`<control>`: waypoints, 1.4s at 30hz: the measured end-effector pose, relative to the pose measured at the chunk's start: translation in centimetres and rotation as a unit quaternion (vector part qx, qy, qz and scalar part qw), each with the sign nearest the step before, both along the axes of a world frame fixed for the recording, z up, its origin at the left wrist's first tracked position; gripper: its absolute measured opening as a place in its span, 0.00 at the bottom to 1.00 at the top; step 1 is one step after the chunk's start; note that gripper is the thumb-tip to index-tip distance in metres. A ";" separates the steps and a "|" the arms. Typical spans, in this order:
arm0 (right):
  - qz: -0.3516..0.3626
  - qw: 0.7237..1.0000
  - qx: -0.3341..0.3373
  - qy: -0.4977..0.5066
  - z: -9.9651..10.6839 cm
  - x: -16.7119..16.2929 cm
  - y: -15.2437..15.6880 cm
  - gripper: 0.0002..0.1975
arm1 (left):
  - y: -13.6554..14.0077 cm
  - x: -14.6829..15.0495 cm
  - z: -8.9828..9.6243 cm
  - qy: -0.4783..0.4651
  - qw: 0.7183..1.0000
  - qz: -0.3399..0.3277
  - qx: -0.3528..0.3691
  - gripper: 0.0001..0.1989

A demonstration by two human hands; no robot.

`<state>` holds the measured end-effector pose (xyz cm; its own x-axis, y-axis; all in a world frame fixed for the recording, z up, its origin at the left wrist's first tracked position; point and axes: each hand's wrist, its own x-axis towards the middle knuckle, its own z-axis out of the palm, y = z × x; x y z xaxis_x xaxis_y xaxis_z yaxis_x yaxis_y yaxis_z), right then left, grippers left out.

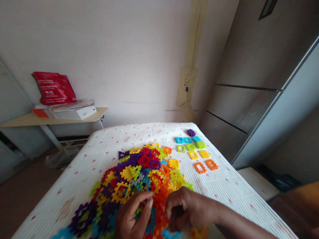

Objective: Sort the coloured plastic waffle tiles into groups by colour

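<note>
1. Head view, closest to me: my left hand (pixel 132 215) bends over the near part of the heap, thumb and forefinger tips almost meeting; whether a tile sits between them, I can't make out. My right hand (pixel 188 209) reaches down just across from it, fingers curled together, tips partly hidden, so what they grip, if anything, isn't clear.
2. Handling these well, I judge, calls for a light pinch on one toothed edge and a straight lift, since teeth could snag on neighbours; my other hand can steady whatever lies alongside.
3. Between my hands lie orange toothed tiles (pixel 161 200), jumbled and somewhat blurred.
4. Beyond them the mixed heap (pixel 134 162) spreads: notched plastic pieces in red, purple, yellow, green and blue, overlapping at all angles, among them a square yellow frame (pixel 121 199).
5. Right of the heap, well apart on the white spotted cover (pixel 231 186), tiles lie in colour rows: orange frames (pixel 196 167), then yellow, lime-green and light-blue tiles (pixel 196 139), with a purple tile (pixel 191 132) farthest.
</note>
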<state>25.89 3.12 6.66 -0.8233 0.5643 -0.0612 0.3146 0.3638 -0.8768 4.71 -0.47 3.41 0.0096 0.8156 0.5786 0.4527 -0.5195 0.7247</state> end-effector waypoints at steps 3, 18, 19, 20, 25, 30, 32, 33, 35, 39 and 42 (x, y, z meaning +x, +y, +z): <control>-0.021 0.999 -0.021 0.027 0.6 -0.9 0.9 0.08 | 0.0 0.0 0.5 0.043 0.998 -0.029 0.023 0.05; -0.136 0.957 -0.170 0.193 -1.0 -4.3 4.6 0.19 | 0.7 -0.5 -0.3 0.051 0.995 0.068 0.043 0.07; -0.136 0.955 -0.172 0.199 -1.0 -4.3 4.4 0.18 | 0.6 -0.4 -0.2 0.054 0.995 0.069 0.050 0.07; -0.139 0.954 -0.172 0.204 -1.0 -4.2 4.3 0.18 | 0.6 -0.3 0.0 0.057 0.994 0.071 0.057 0.07; -0.159 0.948 -0.155 0.229 -0.8 -3.9 3.5 0.16 | 0.6 -0.1 0.2 0.059 0.994 0.076 0.053 0.06; -0.168 0.947 -0.122 0.244 -0.3 -4.0 3.0 0.15 | 0.6 -0.2 0.1 0.061 0.993 0.083 0.052 0.07; -0.168 0.948 -0.108 0.247 -0.2 -4.1 2.8 0.15 | 0.6 -0.3 0.2 0.065 0.993 0.081 0.061 0.07; -0.170 0.949 -0.100 0.247 -0.2 -4.1 2.8 0.15 | 0.6 -0.3 0.2 0.068 0.993 0.080 0.063 0.07; -0.169 0.951 -0.087 0.243 -0.2 -4.1 2.7 0.15 | 0.6 -0.3 0.2 0.074 0.992 0.079 0.066 0.07; -0.151 0.959 -0.073 0.230 -0.4 -4.0 2.7 0.13 | 0.7 -0.3 0.0 0.080 0.991 0.080 0.072 0.07; -0.144 0.964 -0.047 0.217 -0.5 -4.0 2.6 0.10 | 0.8 -0.4 -0.4 0.083 0.991 0.074 0.073 0.07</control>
<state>21.94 5.68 6.20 -0.5935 0.7816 0.1922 -0.0136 0.2290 -0.9733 4.33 0.35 3.01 0.0009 0.7223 0.6916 0.6385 -0.5327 0.5555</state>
